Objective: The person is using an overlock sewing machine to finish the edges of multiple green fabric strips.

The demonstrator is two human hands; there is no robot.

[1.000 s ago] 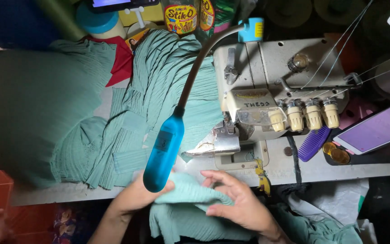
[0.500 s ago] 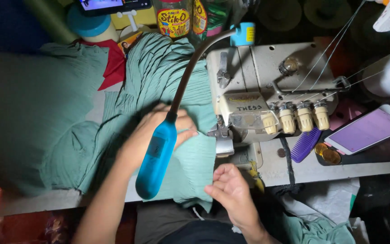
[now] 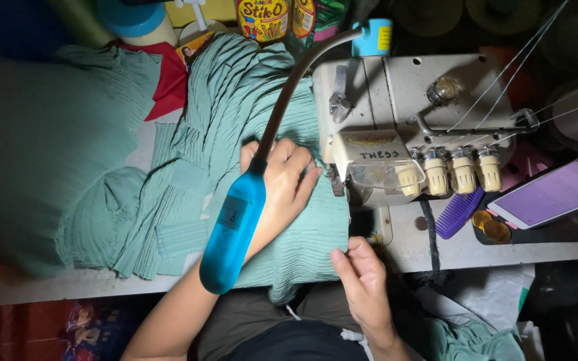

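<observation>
Green pleated fabric lies spread over the table and under the needle area of a cream overlock sewing machine. My left hand rests flat on the fabric just left of the presser foot, fingers spread, partly hidden by a blue gooseneck lamp. My right hand pinches the fabric's near edge at the table's front, below the machine.
A purple comb, several coins and a smartphone with a lit screen lie right of the machine. Red cloth, a blue-lidded container and snack packets sit at the back. More green fabric is piled at left.
The fabric was drawn up from my lap onto the table. My left hand slid forward to the presser foot; my right hand moved to the fabric's front edge.
</observation>
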